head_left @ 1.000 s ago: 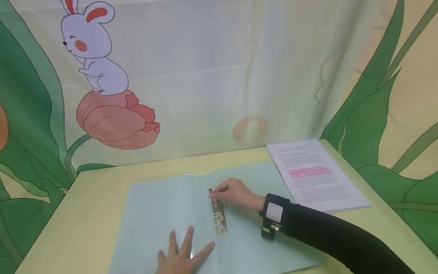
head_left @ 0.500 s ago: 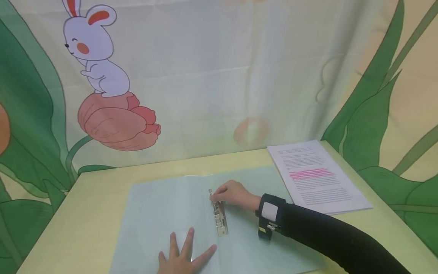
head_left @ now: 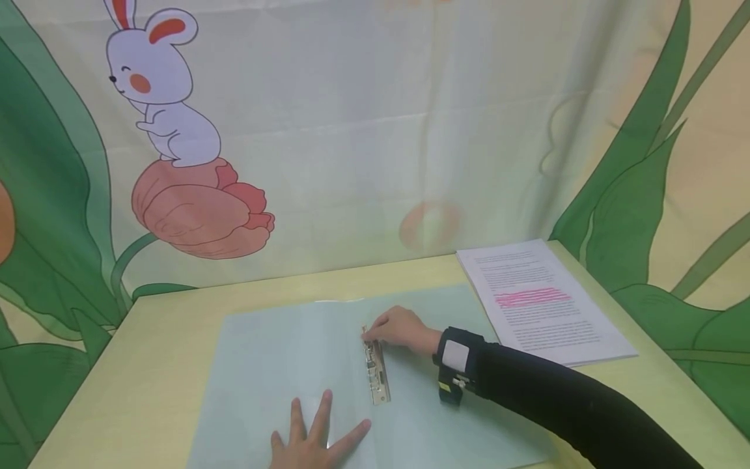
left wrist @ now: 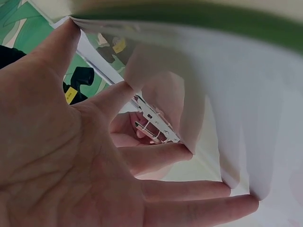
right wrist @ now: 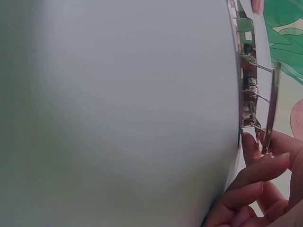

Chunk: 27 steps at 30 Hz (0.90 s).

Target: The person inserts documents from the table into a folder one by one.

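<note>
A pale blue folder lies spread wide on the table, with a silver metal binder clip fixed just right of its fold. My right hand pinches the clip's far end between thumb and fingertips. In the right wrist view the clip's thin bar stands off its base on wire prongs, and the fingers meet at the bar's lower end. My left hand rests on the folder's left cover, fingers spread. In the left wrist view its fingertips touch the glossy cover, which reflects them.
A stack of printed paper with pink highlighted lines lies at the back right, overlapping the folder's corner. The light wooden table ends at a printed curtain with a rabbit and leaves. A black wrist camera hangs under the right wrist.
My right hand's fingertips have shifted slightly rightward while staying at the clip's far end, and the wrist has moved a little left. The left hand stays spread on the cover.
</note>
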{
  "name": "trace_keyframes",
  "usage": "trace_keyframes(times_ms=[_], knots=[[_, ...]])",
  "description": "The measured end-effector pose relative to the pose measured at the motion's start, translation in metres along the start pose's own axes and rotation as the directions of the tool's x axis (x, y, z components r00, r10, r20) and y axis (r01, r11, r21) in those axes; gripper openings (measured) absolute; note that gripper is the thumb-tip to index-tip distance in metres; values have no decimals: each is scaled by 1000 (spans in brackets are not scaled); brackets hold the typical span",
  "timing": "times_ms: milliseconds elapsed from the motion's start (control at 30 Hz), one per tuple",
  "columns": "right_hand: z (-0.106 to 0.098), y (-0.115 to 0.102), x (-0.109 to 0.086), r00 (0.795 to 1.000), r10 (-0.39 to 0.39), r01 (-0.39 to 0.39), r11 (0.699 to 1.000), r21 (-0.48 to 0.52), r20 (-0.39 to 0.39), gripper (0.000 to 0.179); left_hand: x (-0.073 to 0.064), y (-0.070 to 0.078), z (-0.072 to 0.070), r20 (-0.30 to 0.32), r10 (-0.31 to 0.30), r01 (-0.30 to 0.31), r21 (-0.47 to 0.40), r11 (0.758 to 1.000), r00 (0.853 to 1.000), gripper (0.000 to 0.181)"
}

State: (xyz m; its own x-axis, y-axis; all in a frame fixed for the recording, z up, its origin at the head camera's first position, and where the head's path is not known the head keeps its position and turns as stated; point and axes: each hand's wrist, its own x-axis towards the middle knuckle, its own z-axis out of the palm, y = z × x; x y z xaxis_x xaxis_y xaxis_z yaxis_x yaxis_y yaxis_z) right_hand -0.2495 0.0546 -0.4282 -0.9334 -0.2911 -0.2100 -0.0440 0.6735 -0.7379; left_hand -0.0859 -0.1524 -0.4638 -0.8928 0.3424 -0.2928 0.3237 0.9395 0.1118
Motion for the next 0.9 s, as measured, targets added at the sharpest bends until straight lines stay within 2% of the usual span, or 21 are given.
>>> trace_keyframes(times_ms=[200, 467, 633, 900], knots=[[0, 3, 2, 1000, -6, 6, 1000, -7, -11, 21, 0, 0, -2, -7, 6, -6, 6, 1000, 1000, 83], [-4, 1, -1, 999, -47, 46, 999, -16, -12, 23, 3, 1, -5, 36, -14, 14, 10, 1000, 999, 83], [-10, 5, -3, 996, -88, 88, 996, -8, -16, 23, 3, 1, -4, 30, -18, 18, 15, 1000, 999, 82], [-30, 24, -13, 997, -62, 61, 998, -33, -40, 26, 2, 3, -4, 7, -16, 16, 29, 999, 1000, 83]])
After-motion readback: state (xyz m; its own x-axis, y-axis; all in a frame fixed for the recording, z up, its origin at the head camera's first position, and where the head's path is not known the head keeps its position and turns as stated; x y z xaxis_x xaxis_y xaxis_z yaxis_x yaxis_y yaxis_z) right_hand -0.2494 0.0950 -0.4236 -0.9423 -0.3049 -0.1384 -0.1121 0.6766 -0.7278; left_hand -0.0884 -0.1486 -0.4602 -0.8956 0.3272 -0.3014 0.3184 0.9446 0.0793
